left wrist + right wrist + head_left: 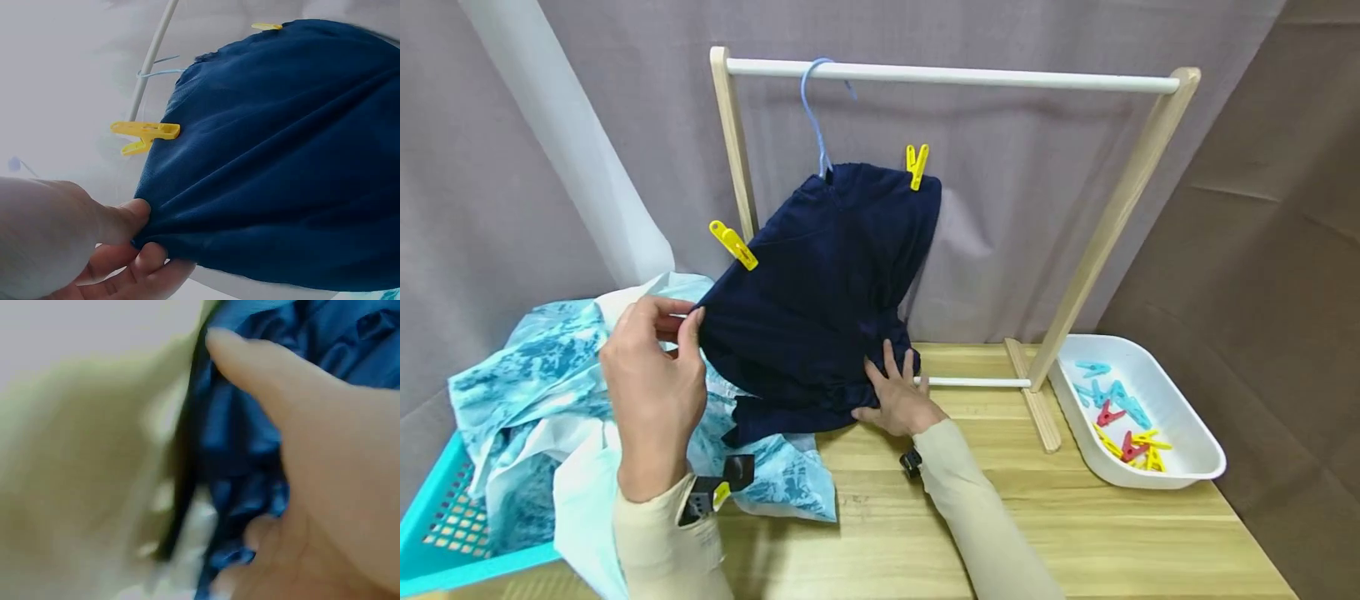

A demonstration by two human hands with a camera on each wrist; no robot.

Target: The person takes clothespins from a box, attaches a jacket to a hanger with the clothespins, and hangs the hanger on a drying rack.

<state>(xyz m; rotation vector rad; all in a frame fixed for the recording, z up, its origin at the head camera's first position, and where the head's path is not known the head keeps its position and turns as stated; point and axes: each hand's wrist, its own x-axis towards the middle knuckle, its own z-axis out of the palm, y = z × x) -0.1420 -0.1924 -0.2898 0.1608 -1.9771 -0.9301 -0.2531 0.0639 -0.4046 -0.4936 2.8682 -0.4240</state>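
Where the rack (962, 75) carries the garment (827, 275) below the left of its rail, a hard pull could, by judgement, tip the whole rack; a lesser tug might drag the garment off its hanger (813, 121) or spring a peg (733, 244) loose. The left hand (658, 383) pinches the garment's left edge between thumb and fingers; the right hand (898, 400), fingers spread, rests on its lower folds, where downward pressure would add to the strain. Counted: one rack; one basket (490, 568), left of the rack, its cloth (572, 433) in pieces that cannot be numbered; one garment; one tray (1172, 408), right of the rack; one hanger; two yellow pegs on the garment; in the tray, two red pegs, with yellow and blue ones overlapping too closely to count.
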